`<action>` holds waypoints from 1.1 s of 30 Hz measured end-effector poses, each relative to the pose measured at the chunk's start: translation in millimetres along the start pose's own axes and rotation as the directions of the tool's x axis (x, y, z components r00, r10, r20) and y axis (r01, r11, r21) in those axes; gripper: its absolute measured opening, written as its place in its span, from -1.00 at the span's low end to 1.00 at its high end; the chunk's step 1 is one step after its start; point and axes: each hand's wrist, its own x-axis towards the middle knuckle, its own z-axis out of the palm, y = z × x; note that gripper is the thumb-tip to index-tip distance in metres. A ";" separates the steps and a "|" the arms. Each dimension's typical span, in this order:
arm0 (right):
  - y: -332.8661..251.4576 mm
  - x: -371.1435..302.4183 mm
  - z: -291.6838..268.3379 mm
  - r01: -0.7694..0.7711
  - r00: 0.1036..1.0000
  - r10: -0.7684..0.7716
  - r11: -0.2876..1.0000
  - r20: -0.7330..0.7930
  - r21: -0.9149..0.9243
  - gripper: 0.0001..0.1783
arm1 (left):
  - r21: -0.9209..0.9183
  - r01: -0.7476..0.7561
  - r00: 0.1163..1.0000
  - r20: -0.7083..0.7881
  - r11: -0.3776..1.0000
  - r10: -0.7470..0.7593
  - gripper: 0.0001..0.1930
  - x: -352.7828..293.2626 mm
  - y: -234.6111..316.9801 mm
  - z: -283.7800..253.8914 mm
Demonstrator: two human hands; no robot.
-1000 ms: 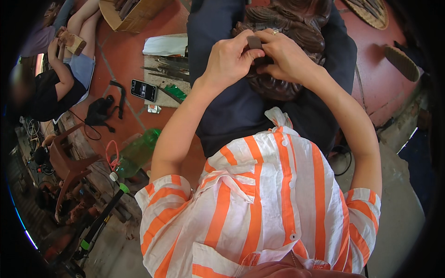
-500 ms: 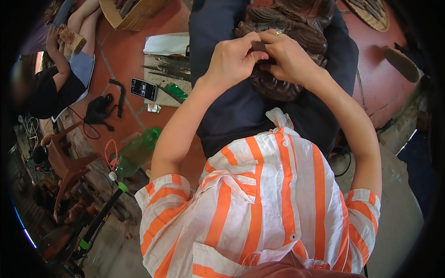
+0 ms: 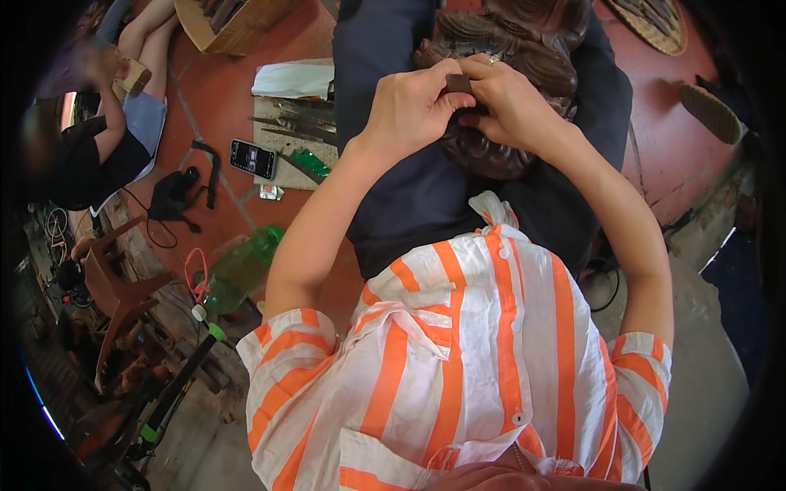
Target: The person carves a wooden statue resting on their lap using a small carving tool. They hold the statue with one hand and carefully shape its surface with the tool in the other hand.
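Note:
A dark brown wood carving (image 3: 524,49) with deep, wavy relief lies glossy across my lap, between my trouser legs. Both my hands meet over its left side. My left hand (image 3: 409,102) is closed, thumb and forefinger pinching a small folded dark brown piece of sandpaper (image 3: 458,83), as it looks. Close against it, my right hand (image 3: 512,102), with a ring on one finger, curls its fingers and thumb around the other end of that piece. The fingertips and the surface beneath them are partly hidden.
Left of my leg, a board (image 3: 270,114) holds several dark carving tools (image 3: 299,123), a white sheet (image 3: 295,80) and a phone (image 3: 253,159). A green bottle (image 3: 246,266) and a black strap bag (image 3: 173,195) are nearby. Another person sits at far left holding a wooden block (image 3: 133,78).
My hands stay almost in place, with only a slight shift of the fingers and the brown piece. The other person's hands at far left have moved and blurred.

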 end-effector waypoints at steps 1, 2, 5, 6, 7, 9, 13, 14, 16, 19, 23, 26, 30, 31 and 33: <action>0.1 0.9 -2.1 0.009 1.000 -0.009 1.000 0.012 0.000 -0.64 | -0.044 0.027 1.000 0.016 0.999 -0.026 -0.83 0.7 0.3 -0.5; 1.6 1.0 -3.7 0.038 0.999 -0.038 0.999 0.012 0.008 -0.63 | -0.088 0.055 0.998 0.032 0.995 -0.052 -0.83 1.9 0.9 -0.6; 4.4 -1.0 -6.4 0.093 0.996 -0.093 0.996 0.008 0.014 -0.60 | -0.224 0.169 0.984 0.089 0.960 -0.152 -0.84 2.4 1.2 0.3; 2.9 -1.1 -5.4 0.096 0.995 -0.096 0.995 0.000 0.002 -0.60 | -0.268 0.212 0.976 0.110 0.940 -0.188 -0.84 1.9 0.5 0.9; 2.0 -0.8 -4.7 0.099 0.995 -0.099 0.995 -0.008 -0.009 -0.59 | -0.256 0.193 0.980 0.088 0.947 -0.176 -0.84 2.2 -1.0 2.2; 1.0 1.2 -6.0 0.029 0.999 -0.029 0.999 0.025 -0.024 -0.58 | -0.230 0.158 0.987 0.049 0.960 -0.150 -0.84 3.5 -3.8 4.6; 0.9 1.5 -1.3 0.062 0.997 -0.063 0.998 -0.037 -0.032 -0.59 | -0.103 0.025 1.000 0.018 0.994 -0.024 -0.85 0.6 -0.4 -0.6; 0.7 1.6 -2.8 0.062 0.998 -0.062 0.998 -0.022 -0.017 -0.60 | -0.143 0.049 0.999 0.030 0.989 -0.045 -0.85 1.3 -1.4 -0.3; -0.1 0.8 -7.8 0.059 0.998 -0.059 0.998 0.012 0.014 -0.62 | -0.226 0.125 0.991 0.071 0.966 -0.112 -0.85 2.1 -1.9 0.1; -3.0 0.5 -6.6 0.085 0.996 -0.086 0.996 -0.022 -0.040 -0.62 | -0.295 0.217 0.975 0.112 0.931 -0.192 -0.85 2.7 -1.6 0.9; 0.8 0.4 -4.0 -0.006 1.000 0.006 1.000 0.015 0.026 -0.60 | -0.130 0.115 0.993 0.050 0.985 -0.109 -0.85 1.7 1.0 0.3; 1.3 0.0 -0.6 0.034 0.999 -0.034 0.999 -0.026 0.028 -0.59 | -0.113 0.103 0.994 0.052 0.988 -0.098 -0.85 1.6 2.6 -1.1; -1.2 -0.4 -6.8 0.107 0.994 -0.108 0.994 -0.015 -0.012 -0.59 | -0.356 0.250 0.968 0.068 0.900 -0.242 -0.76 -2.2 2.6 6.0; -1.7 1.5 -8.1 0.103 0.995 -0.103 0.994 -0.015 -0.026 -0.57 | -0.386 0.261 0.965 0.071 0.885 -0.254 -0.76 -0.6 2.9 4.8; 1.4 -1.5 -6.4 0.066 0.997 -0.066 0.998 -0.028 0.002 -0.55 | -0.240 0.211 0.977 0.051 0.948 -0.205 -0.75 6.8 12.9 -1.6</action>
